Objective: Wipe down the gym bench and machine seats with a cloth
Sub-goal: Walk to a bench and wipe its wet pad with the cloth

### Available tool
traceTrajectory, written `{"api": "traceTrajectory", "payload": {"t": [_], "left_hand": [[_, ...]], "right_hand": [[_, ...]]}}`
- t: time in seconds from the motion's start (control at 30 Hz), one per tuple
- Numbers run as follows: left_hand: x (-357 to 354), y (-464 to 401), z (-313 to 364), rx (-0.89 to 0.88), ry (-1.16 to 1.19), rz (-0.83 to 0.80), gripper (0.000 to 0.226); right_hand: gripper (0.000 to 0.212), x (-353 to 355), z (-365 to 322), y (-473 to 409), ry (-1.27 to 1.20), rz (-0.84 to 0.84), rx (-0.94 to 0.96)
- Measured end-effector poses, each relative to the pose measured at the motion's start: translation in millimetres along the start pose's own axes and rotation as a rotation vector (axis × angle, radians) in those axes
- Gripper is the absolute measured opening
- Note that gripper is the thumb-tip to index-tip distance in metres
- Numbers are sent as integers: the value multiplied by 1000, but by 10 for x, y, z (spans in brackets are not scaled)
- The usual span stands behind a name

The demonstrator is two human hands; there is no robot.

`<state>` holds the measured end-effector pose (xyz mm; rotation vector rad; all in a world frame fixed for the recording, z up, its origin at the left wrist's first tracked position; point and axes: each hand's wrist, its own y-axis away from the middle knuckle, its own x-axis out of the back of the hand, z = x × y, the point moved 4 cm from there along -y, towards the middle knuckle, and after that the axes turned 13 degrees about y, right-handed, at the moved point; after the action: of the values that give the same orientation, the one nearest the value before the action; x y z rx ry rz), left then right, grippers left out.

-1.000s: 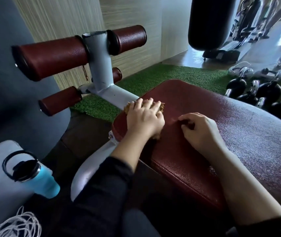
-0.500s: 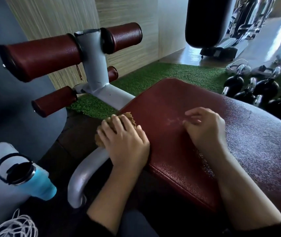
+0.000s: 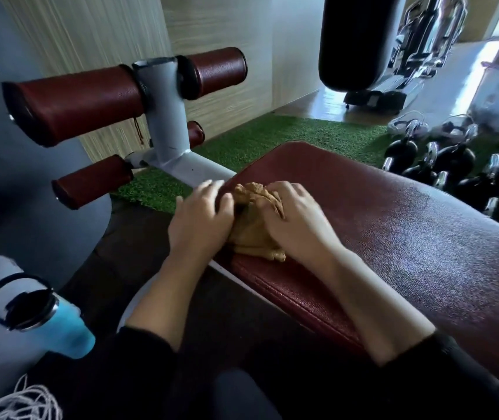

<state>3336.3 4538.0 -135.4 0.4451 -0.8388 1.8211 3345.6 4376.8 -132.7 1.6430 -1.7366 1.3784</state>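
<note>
Head view: both hands, left hand [image 3: 200, 221] and right hand [image 3: 295, 221], bunch the tan cloth [image 3: 252, 228] mid-frame on the maroon bench pad [image 3: 409, 237], fingers [image 3: 272, 189] grasping it; next, probably spread and sweep rightward.

bench pad [image 3: 393, 237]: dark red, pebbled grain with a wet sheen
cloth [image 3: 252, 228]: tan-yellow
rollers [image 3: 81, 107]: dark red, black end caps
frame [image 3: 166, 116]: pale grey
turf [image 3: 272, 137]: green
bottle [image 3: 60, 331]: sky blue, black lid
kettlebells [image 3: 454, 165]: black, chrome handles
sleeves [image 3: 139, 368]: black
</note>
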Motion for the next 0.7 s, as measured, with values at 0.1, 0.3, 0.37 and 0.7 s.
{"api": "traceTrajectory", "payload": {"t": [0.1,0.3,0.37,0.7], "left_hand": [[-7,31,-242,76,55,-64,46],[-128,78,-303,34,104,-28,48],[-152,76,-298,25,90,6,48],[-163,65,-329,36,84,12,46]], "right_hand": [[58,-261,-254,-40,196,-240,114],[61,-104,151,14,290,-305,120],[63,-81,210,111,281,-338,143],[52,-228,591,-531,330,-324,43]]}}
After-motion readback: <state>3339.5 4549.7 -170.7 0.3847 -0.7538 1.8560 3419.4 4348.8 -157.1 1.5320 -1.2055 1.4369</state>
